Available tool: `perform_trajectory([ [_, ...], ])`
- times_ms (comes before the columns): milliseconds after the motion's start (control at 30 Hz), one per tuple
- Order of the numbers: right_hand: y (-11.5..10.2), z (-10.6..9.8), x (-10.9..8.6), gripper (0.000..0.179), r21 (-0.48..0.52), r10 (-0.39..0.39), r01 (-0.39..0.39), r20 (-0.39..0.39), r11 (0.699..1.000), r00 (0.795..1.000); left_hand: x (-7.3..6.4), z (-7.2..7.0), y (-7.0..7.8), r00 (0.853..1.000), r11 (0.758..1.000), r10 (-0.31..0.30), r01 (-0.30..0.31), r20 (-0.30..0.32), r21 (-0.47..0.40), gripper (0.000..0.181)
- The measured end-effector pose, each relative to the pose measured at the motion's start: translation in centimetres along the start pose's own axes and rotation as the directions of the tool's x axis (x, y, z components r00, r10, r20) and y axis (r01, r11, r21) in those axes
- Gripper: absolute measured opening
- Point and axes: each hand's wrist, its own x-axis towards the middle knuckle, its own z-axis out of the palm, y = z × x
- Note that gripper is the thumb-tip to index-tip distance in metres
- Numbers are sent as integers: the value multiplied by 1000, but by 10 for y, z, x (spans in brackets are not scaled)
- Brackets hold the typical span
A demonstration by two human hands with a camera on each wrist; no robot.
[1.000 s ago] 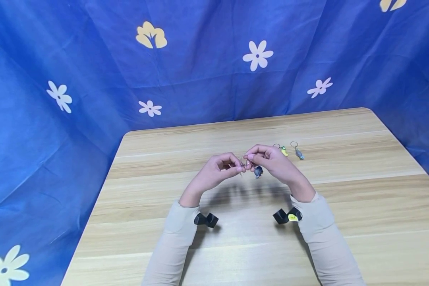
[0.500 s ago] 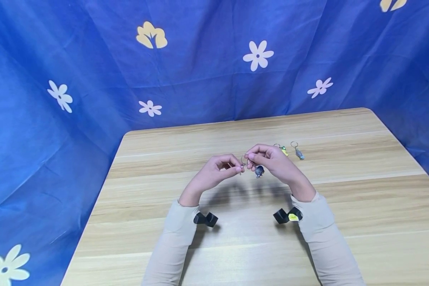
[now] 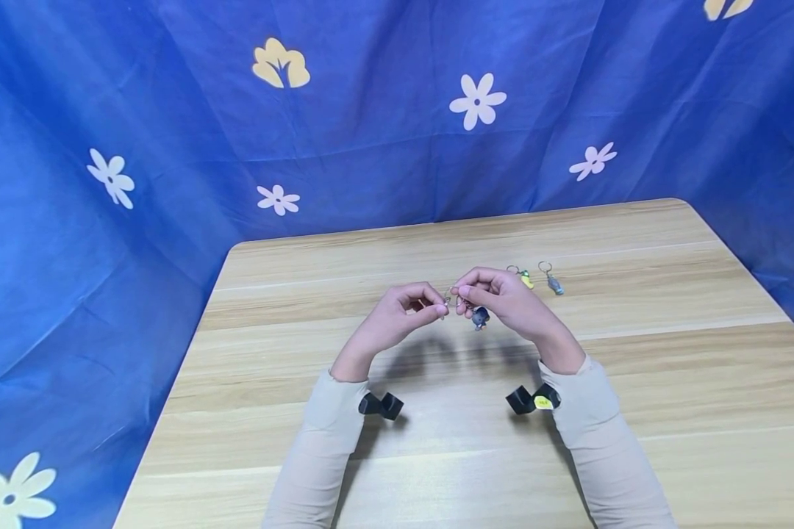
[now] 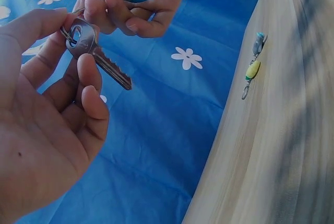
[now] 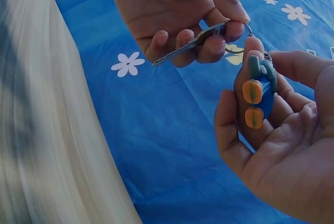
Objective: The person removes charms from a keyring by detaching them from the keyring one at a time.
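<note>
A metal key [image 4: 112, 70] hangs at my left hand [image 3: 395, 317], whose thumb and fingers pinch it by its head near the metal split ring [image 4: 67, 35]. My right hand [image 3: 508, 300], close beside it, pinches the ring's other side near a short chain. From that chain a small grey and blue figurine [image 5: 268, 97] with orange feet dangles against the right fingers. In the head view the figurine shows dark below the right hand. Both hands are raised above the table, and the fingertips partly hide the ring.
On the wooden table [image 3: 291, 353], behind the right hand, lie a yellow-green keychain [image 3: 526, 279] and a grey-blue keychain [image 3: 554, 285]. A blue flowered cloth [image 3: 384, 110] hangs behind the table and along its sides.
My left fingertips have shifted slightly left, away from the right ones, and the ring shows between them. The figurine has swung a little. The right hand stays nearly in place.
</note>
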Motion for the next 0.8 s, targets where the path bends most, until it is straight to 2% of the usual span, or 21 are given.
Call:
perform_trajectory([
  [467,0,0,1,25,-9,4,-4,-14,1000,1000,-1,-1,-4,1000,1000,-5,6,16,-26,10],
  [700,-1,0,1,23,-5,7,-7,-22,1000,1000,-2,-3,-3,999,999,25,-24,40,-27,13],
  [800,-1,-1,1,23,-4,3,-4,-25,1000,1000,-2,-3,-2,998,998,42,-39,49,-52,14],
])
